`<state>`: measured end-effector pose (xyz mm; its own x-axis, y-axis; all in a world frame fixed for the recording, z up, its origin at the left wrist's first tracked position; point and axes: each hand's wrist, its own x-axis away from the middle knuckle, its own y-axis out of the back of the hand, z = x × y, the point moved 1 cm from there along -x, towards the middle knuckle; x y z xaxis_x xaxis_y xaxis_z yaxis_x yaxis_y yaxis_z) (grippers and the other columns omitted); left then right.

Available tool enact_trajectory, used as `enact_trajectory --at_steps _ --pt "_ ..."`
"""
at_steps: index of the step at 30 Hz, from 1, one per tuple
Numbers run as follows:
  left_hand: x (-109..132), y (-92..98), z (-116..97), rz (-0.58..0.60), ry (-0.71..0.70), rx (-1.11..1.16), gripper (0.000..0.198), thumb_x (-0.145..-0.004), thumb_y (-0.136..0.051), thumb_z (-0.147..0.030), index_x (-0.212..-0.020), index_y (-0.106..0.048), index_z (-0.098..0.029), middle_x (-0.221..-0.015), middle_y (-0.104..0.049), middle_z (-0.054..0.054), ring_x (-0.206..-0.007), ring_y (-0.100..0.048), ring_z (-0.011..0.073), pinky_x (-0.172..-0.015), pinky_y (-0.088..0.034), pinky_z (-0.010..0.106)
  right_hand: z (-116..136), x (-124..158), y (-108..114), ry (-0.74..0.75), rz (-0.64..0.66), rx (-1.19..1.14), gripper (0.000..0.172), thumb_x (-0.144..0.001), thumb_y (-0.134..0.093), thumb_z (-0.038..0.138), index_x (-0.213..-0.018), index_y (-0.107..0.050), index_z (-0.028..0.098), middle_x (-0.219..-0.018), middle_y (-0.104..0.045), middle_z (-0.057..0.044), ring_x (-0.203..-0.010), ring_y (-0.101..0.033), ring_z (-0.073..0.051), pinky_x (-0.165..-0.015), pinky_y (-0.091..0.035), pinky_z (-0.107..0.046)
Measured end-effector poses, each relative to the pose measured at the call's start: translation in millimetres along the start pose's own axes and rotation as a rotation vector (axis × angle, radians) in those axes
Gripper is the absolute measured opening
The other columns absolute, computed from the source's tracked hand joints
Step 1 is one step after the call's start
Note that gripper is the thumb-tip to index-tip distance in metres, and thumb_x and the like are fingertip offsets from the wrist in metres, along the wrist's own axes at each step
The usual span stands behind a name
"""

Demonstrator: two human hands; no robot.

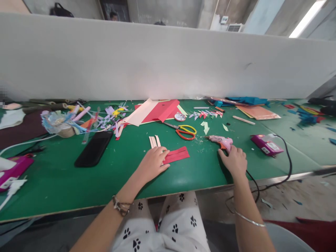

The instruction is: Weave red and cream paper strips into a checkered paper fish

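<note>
My left hand lies over crossing paper strips, its fingers pressing down on them. Red strips stick out to the right from under it, and cream strips point away from me at its top. The palm hides the spot where they meet. My right hand is closed round the handle of a pink glue gun that lies on the green table, nozzle pointing left. Between the hands and a little farther off rest scissors with yellow and red handles, blades apart.
A black phone lies at left. Sheets of red and cream paper stand against the grey partition. Purple power strips sit on both sides, with cords. Woven paper pieces and a tape roll clutter the left back.
</note>
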<state>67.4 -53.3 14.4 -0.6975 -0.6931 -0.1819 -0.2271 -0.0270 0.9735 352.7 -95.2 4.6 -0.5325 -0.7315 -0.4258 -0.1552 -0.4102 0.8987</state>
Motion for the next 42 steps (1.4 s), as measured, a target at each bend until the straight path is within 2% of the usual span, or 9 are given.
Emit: enact_trajectory --at_steps 4,9,13,18,24,31,34,37,42 --pt "-19 2.6 -21 0.109 0.058 -0.075 0.022 -0.077 -0.059 -0.029 -0.093 -0.06 -0.013 -0.091 -0.061 0.008 -0.086 -0.058 0.0224 -0.073 -0.047 0.034 1 -3 -6 0.041 0.04 0.001 0.035 -0.079 -0.04 0.029 -0.099 -0.055 0.005 -0.083 -0.055 -0.019 -0.076 -0.049 -0.029 -0.057 -0.034 -0.034" --pt "-25 2.1 -24 0.13 0.097 -0.11 0.011 -0.077 -0.06 -0.022 -0.084 -0.061 -0.013 -0.082 -0.061 0.007 -0.073 -0.06 0.0206 -0.062 -0.046 0.03 0 -2 -5 0.041 0.037 0.014 0.035 -0.08 -0.033 0.021 -0.098 -0.055 0.002 -0.086 -0.056 -0.021 -0.077 -0.049 -0.028 -0.062 -0.035 -0.035" --pt "-24 1.6 -22 0.147 0.077 -0.118 0.007 -0.078 -0.057 -0.019 -0.081 -0.06 -0.013 -0.079 -0.061 0.006 -0.077 -0.059 0.0212 -0.068 -0.044 0.032 1 -2 -5 0.036 0.046 0.021 0.036 -0.08 -0.033 0.021 -0.1 -0.055 0.001 -0.087 -0.056 -0.021 -0.078 -0.049 -0.029 -0.064 -0.036 -0.035" --pt "-22 -0.2 -23 0.143 0.07 -0.085 0.008 -0.081 -0.052 -0.017 -0.084 -0.058 -0.014 -0.087 -0.059 0.007 -0.087 -0.056 0.0229 -0.075 -0.041 0.036 2 -1 -5 0.018 0.05 0.024 0.035 -0.08 -0.033 0.021 -0.101 -0.055 0.003 -0.086 -0.056 -0.018 -0.079 -0.05 -0.027 -0.065 -0.036 -0.034" --pt "-19 -5.8 -20 0.151 0.11 0.048 0.011 -0.084 -0.046 -0.014 -0.084 -0.056 -0.015 -0.089 -0.056 0.004 -0.076 -0.057 0.0164 -0.068 -0.043 0.028 2 0 -4 -0.001 0.056 -0.015 0.033 -0.08 -0.033 0.022 -0.099 -0.055 0.006 -0.089 -0.055 -0.018 -0.082 -0.051 -0.027 -0.065 -0.037 -0.034" --pt "-12 -8.2 -9 0.048 0.153 0.507 0.012 -0.077 -0.046 -0.007 -0.082 -0.052 -0.017 -0.079 -0.052 0.0 -0.072 -0.053 0.0135 -0.067 -0.042 0.024 1 0 -3 -0.095 0.047 -0.123 0.037 -0.08 -0.029 0.024 -0.107 -0.049 0.009 -0.091 -0.058 -0.016 -0.076 -0.055 -0.026 -0.058 -0.038 -0.033" --pt "-9 -8.8 -5 0.013 0.154 0.618 0.005 -0.075 -0.049 -0.013 -0.073 -0.05 -0.017 -0.076 -0.048 -0.001 -0.066 -0.05 0.0128 -0.062 -0.041 0.025 2 1 -1 -0.137 0.038 -0.158 0.041 -0.079 -0.028 0.026 -0.111 -0.046 0.008 -0.097 -0.057 -0.017 -0.076 -0.056 -0.025 -0.056 -0.039 -0.033" --pt "-5 -9.0 -1 -0.059 0.131 0.682 0.014 -0.075 -0.048 -0.02 -0.061 -0.046 -0.018 -0.072 -0.045 -0.001 -0.065 -0.048 0.0127 -0.063 -0.041 0.025 6 6 3 -0.142 0.026 -0.216 0.043 -0.077 -0.03 0.03 -0.11 -0.047 0.007 -0.099 -0.058 -0.018 -0.082 -0.055 -0.027 -0.059 -0.04 -0.033" --pt "4 -8.9 4 -0.149 0.147 0.835 0.008 -0.078 -0.041 -0.022 -0.073 -0.046 -0.019 -0.073 -0.049 -0.001 -0.07 -0.051 0.0131 -0.066 -0.043 0.026 21 20 13 -0.08 -0.013 -0.426 0.048 -0.07 -0.038 0.044 -0.101 -0.051 0.009 -0.085 -0.06 -0.015 -0.076 -0.055 -0.025 -0.064 -0.042 -0.036"
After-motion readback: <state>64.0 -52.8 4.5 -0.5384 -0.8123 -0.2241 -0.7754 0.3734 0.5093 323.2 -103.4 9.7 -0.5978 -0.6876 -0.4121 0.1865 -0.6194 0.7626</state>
